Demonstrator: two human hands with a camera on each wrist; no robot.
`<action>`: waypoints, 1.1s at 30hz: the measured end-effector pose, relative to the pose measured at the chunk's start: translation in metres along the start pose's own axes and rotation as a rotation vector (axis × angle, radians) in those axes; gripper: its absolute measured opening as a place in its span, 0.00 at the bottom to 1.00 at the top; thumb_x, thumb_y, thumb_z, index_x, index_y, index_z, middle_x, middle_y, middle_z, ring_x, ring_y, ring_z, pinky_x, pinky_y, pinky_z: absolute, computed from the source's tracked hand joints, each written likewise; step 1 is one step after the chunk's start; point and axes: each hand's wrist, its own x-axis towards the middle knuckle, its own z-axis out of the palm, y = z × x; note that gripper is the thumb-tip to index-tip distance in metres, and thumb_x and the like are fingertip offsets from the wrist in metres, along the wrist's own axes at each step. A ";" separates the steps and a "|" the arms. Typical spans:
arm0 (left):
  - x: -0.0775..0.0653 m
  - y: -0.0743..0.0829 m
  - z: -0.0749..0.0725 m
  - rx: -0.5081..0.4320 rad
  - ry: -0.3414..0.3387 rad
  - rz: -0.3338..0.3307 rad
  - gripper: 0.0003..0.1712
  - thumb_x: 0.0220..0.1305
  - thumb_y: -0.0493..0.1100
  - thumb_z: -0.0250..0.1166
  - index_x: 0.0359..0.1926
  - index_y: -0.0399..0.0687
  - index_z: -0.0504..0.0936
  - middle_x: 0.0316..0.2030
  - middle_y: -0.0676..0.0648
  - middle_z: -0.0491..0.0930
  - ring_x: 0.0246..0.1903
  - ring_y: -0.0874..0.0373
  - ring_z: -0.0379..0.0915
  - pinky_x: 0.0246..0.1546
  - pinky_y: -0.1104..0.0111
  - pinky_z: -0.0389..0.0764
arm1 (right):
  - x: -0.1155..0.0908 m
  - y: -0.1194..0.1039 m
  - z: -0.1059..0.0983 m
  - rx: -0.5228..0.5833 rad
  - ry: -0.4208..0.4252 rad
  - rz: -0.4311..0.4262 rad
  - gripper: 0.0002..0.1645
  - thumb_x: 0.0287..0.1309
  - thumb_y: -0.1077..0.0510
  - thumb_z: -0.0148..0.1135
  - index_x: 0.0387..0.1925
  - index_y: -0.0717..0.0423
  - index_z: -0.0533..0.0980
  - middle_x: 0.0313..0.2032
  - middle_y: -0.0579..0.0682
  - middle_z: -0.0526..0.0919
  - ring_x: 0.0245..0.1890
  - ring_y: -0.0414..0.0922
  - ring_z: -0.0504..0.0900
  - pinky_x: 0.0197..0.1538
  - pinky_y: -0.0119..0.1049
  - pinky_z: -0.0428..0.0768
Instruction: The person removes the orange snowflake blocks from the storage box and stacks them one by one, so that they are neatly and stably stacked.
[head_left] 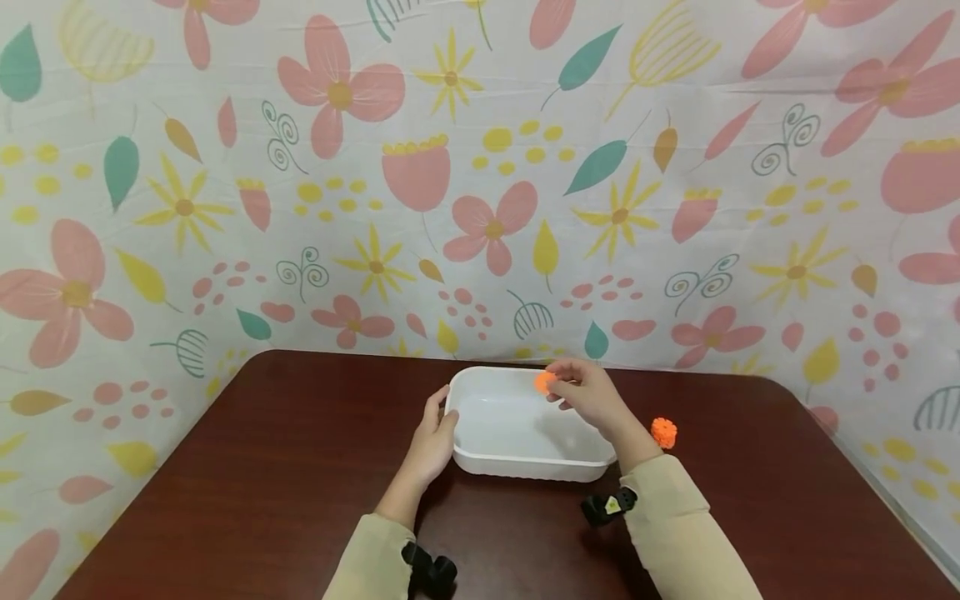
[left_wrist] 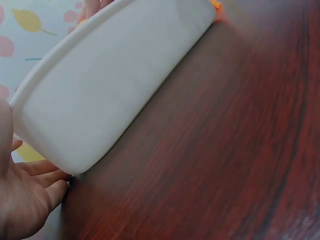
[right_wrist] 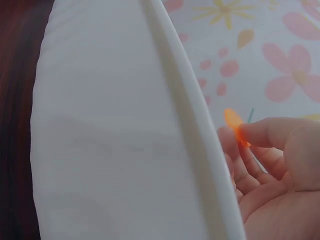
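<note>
A white rectangular tray (head_left: 517, 467) with rounded corners stands on the table. My left hand (head_left: 433, 437) holds its left end, thumb at the rim and fingers against the outer wall; the left wrist view shows those fingers (left_wrist: 47, 175) by the lower corner. Over the tray's far right part, my right hand (head_left: 588, 396) pinches a small, flat, bright orange piece (head_left: 544, 382) between thumb and fingers. In the right wrist view the orange piece (right_wrist: 232, 120) appears thin, beyond the tray's rim. A bumpy orange ball (head_left: 663, 432) lies right of the tray, near my right forearm.
The dark red-brown wooden table (head_left: 285, 475) has rounded far corners. Behind it hangs a white cloth (head_left: 480, 308) printed with flowers and leaves. Black wrist cameras are strapped at both beige sleeves (head_left: 675, 508), low over the table.
</note>
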 end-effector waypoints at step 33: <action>-0.002 0.002 0.001 -0.005 0.004 -0.006 0.29 0.72 0.50 0.43 0.72 0.60 0.52 0.63 0.39 0.66 0.60 0.45 0.67 0.58 0.49 0.69 | -0.046 0.039 -0.055 0.293 0.338 0.093 0.21 0.64 0.57 0.56 0.55 0.63 0.68 0.31 0.39 0.79 0.31 0.35 0.84 0.38 0.31 0.83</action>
